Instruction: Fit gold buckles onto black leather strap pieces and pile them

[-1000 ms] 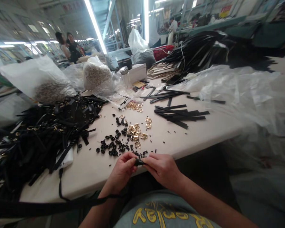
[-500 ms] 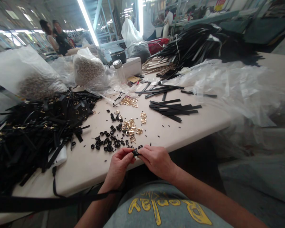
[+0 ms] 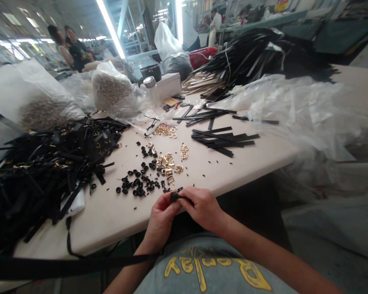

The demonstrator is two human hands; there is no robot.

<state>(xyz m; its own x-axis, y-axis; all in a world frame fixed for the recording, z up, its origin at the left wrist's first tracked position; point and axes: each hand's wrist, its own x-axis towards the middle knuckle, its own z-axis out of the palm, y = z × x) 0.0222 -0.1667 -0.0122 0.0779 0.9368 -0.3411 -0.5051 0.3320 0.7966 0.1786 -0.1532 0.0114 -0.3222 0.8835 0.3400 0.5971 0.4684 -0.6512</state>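
Observation:
Close to the table's front edge, my left hand (image 3: 163, 212) and my right hand (image 3: 202, 204) meet over a small black strap (image 3: 175, 196). Both sets of fingertips pinch it, and much of the strap is hidden by them. Just beyond my fingers lie gold buckles (image 3: 166, 161), several of them in a loose heap. Small black loops (image 3: 138, 179) and tiny black bits are scattered to the left of the buckles. More gold buckles (image 3: 165, 130) form a second group farther back.
A large pile of finished-looking black straps (image 3: 49, 163) covers the table's left side. Loose black strips (image 3: 223, 139) lie at right, near clear plastic sheeting (image 3: 294, 110). Filled plastic bags (image 3: 112, 85), a glass jar (image 3: 151, 90) and a bundle of black strips (image 3: 263, 57) stand behind.
Both hands keep their pinch on the black strap. My left hand has shifted slightly right and rotated, and more of the strap now shows along my right fingers.

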